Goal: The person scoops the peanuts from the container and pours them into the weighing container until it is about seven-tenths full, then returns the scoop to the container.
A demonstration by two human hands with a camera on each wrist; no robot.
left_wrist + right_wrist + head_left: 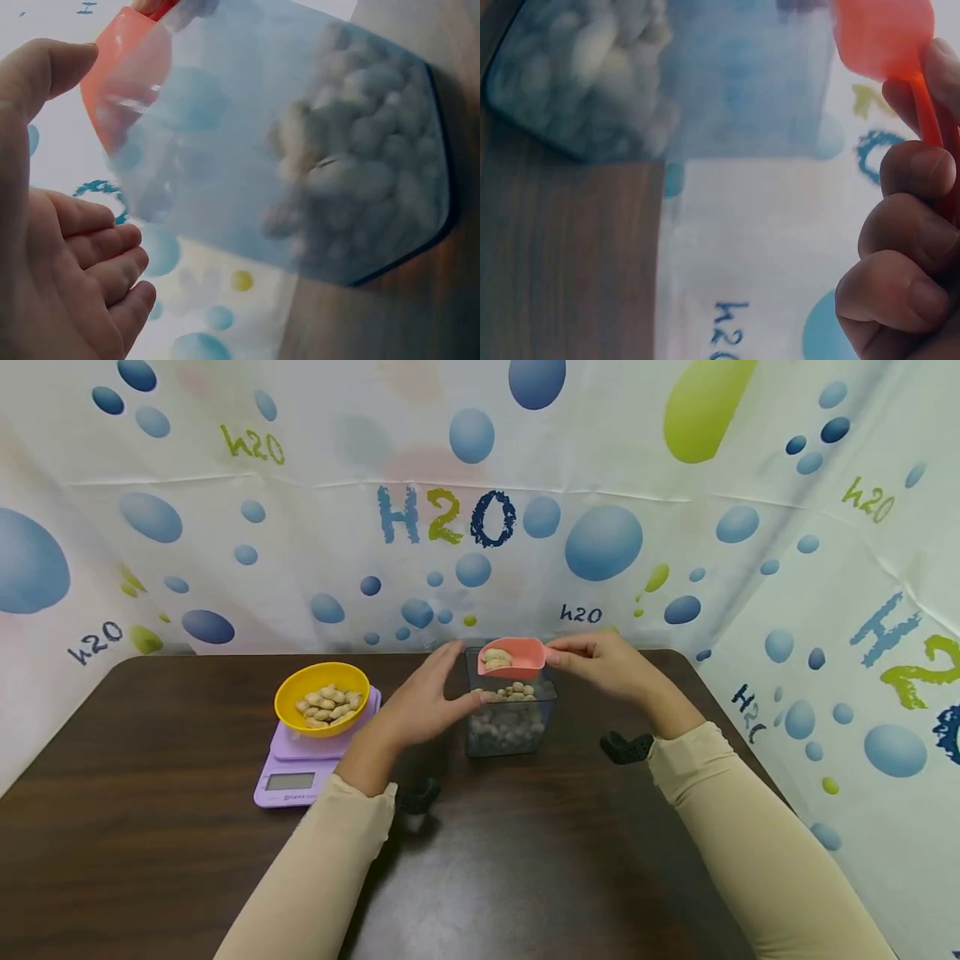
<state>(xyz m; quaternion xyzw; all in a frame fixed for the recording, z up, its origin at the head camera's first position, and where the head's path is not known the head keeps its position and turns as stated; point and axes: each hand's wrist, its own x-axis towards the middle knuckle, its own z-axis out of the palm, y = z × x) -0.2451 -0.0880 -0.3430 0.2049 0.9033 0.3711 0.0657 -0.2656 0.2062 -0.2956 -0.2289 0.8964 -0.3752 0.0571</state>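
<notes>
My right hand [611, 668] grips the handle of a coral-pink scoop [530, 657], fingers curled round it in the right wrist view. A few unshelled peanuts [496, 658] lie in the scoop. It is held over a clear, tall container [504, 745], whose lower part is filled with more peanuts [375, 150]. Beside the container's left side is my left hand [420, 703], thumb apart from the loosely bent fingers, holding nothing. In the left wrist view its thumb points toward the scoop; whether it touches the container I cannot tell.
Left of the container, a lavender digital scale [327, 768] bears a yellow bowl [330, 672] with peanuts in it. The display is unreadable. The dark wooden table [525, 877] meets a white curtain [300, 552] with blue and green drop prints behind and at right.
</notes>
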